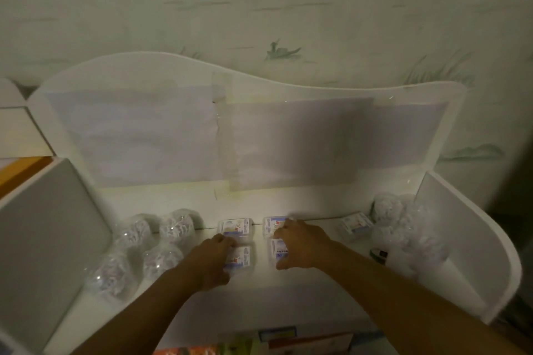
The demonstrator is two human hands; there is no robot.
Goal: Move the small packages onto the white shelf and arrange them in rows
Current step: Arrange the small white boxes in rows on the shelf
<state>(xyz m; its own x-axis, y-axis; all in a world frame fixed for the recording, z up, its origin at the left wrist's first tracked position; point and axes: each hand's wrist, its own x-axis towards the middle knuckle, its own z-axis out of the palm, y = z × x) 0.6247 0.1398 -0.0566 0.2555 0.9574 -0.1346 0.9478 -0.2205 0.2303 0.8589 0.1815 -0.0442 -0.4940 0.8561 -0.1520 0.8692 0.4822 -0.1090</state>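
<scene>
Spanning most of the dim view, the white shelf [288, 291] has a wavy back panel [259, 89] with pale sheets taped across it and a curved side wall [473, 239] at 3 o'clock; its near edge at 6 o'clock is cut off by the frame, where blurred coloured boxes [288, 340] can barely be read. Clear round bundles [135, 253] of crumpled white filling crowd the shelf at 9 o'clock, and a similar heap [403, 228] sits at 3 o'clock, its shapes running together in the gloom. A dark-topped item [380, 255] beside that heap is too small to identify. Four small packages lie in a two-by-two block at the shelf's centre: the back-left package [236, 229], back-right package [274, 225], front-left package [240, 259] and front-right package [279, 252], their printing illegible. A fifth package [355, 225] lies apart toward 2 o'clock, next to the heap. Both forearms reach in from 6 o'clock. The left hand [215, 259] lies knuckles-up with fingers curled round the left edge of the front-left package, hiding part of it. The right hand [300, 242] arches over the right pair, fingertips on the back-right package and thumb at the near end of the front-right package, grasping across them.
</scene>
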